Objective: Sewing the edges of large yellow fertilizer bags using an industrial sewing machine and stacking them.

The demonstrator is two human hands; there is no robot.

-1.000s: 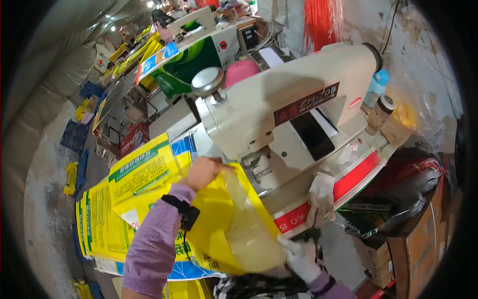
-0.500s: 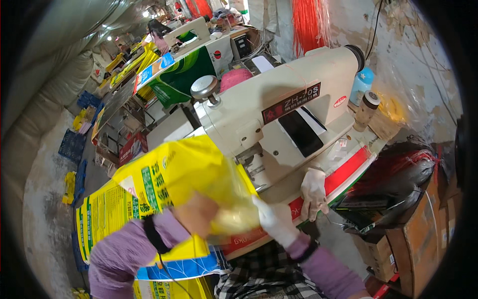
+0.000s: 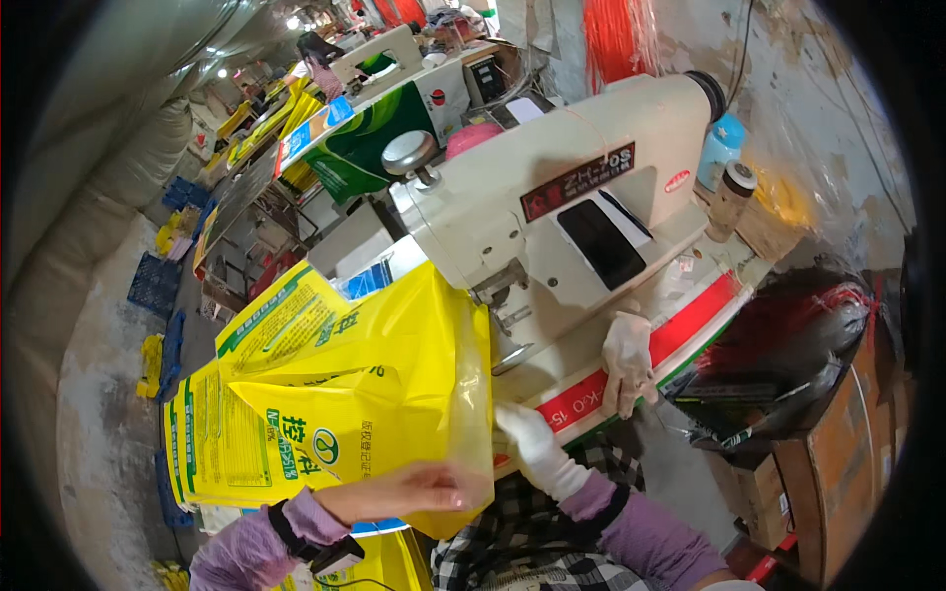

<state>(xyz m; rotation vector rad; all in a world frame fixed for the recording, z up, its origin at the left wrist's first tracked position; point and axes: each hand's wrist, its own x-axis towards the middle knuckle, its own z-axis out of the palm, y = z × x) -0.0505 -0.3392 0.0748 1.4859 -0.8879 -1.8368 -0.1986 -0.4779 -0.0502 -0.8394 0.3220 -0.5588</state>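
A large yellow printed plastic bag (image 3: 325, 394) lies over the bed of a cream sewing machine (image 3: 581, 187), its clear-lined edge (image 3: 473, 394) near the needle area (image 3: 505, 295). My bare left hand (image 3: 419, 492) has its fingers closed on the bag's near right corner. In a white glove, my right hand (image 3: 540, 453) is at the table's front edge, fingertips against the bag's edge; whether they grip it does not show. Under the left forearm lie more yellow bags (image 3: 389, 561).
A dark phone (image 3: 601, 244) lies on the machine's base. Right of it stand a brown bottle (image 3: 731, 202) and a blue bottle (image 3: 722, 153). An off-white glove (image 3: 629, 364) hangs over the red-striped table edge (image 3: 680, 325). Cardboard boxes (image 3: 828, 443) stand at the right.
The yellow bag has turned and spread flatter, its printed front now showing. My left hand has moved down and slightly right along it. The right hand has shifted slightly.
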